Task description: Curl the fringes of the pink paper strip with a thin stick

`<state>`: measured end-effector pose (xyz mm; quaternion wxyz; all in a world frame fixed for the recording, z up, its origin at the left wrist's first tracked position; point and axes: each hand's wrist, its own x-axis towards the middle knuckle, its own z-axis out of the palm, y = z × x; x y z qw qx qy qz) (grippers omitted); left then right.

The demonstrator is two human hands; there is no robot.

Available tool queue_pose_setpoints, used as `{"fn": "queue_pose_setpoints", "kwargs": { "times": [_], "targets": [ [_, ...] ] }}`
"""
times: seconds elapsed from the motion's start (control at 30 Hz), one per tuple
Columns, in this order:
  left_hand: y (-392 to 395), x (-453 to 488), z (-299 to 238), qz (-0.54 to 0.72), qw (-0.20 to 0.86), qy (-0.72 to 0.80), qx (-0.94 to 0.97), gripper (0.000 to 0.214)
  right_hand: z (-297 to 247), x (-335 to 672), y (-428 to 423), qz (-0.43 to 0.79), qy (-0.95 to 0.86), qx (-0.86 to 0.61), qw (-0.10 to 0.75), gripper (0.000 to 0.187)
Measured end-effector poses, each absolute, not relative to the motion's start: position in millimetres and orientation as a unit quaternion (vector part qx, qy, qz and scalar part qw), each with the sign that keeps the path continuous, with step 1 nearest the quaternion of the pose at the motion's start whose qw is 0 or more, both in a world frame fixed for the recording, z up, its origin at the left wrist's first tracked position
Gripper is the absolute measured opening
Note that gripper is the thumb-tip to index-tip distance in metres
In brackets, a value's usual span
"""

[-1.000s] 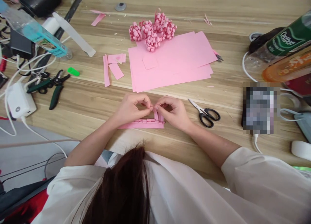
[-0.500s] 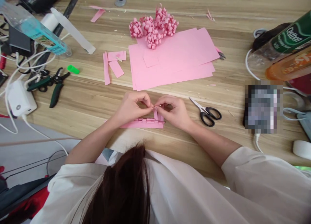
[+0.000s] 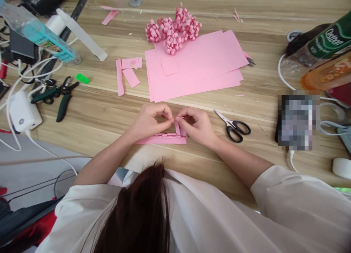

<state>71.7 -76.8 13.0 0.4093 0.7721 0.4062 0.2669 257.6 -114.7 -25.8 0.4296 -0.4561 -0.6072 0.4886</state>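
A pink paper strip [image 3: 161,138] cut into a fringe lies on the wooden table [image 3: 95,114] just in front of me. Most of its tabs are curled flat; one tab at its right end stands up. My left hand [image 3: 149,122] and my right hand [image 3: 196,125] meet above that tab, both with fingertips pinched together on its tip, seemingly around a thin stick. Beyond them lies a stack of pink paper sheets [image 3: 194,68] with a cluster of curled pink paper flowers [image 3: 172,31] at its far edge.
Black-handled scissors [image 3: 233,126] lie right of my right hand. Pink offcuts [image 3: 127,73], green pliers [image 3: 56,95], a white charger [image 3: 22,115] with cables and a bottle [image 3: 38,31] sit to the left. A phone [image 3: 297,121] and bottles [image 3: 320,51] stand at right.
The hands stay pinched on the upright tab; the tab has bent over slightly into a curve. The view has shifted a little.
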Motion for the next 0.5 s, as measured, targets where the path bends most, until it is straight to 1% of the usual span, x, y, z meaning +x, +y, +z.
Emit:
{"fn": "queue_pose_setpoints", "kwargs": {
  "times": [0.23, 0.5],
  "targets": [
    [-77.2, 71.0, 12.6, 0.267, 0.419, 0.410, 0.765, 0.013, -25.1, 258.5, -115.7, 0.495, -0.605, -0.453, 0.429, 0.016],
    [-76.7, 69.5, 10.0, 0.268, 0.435, 0.424, 0.748, 0.016, -28.6, 257.7, -113.4, 0.469, -0.628, -0.448, 0.430, 0.008]
  ]
}}
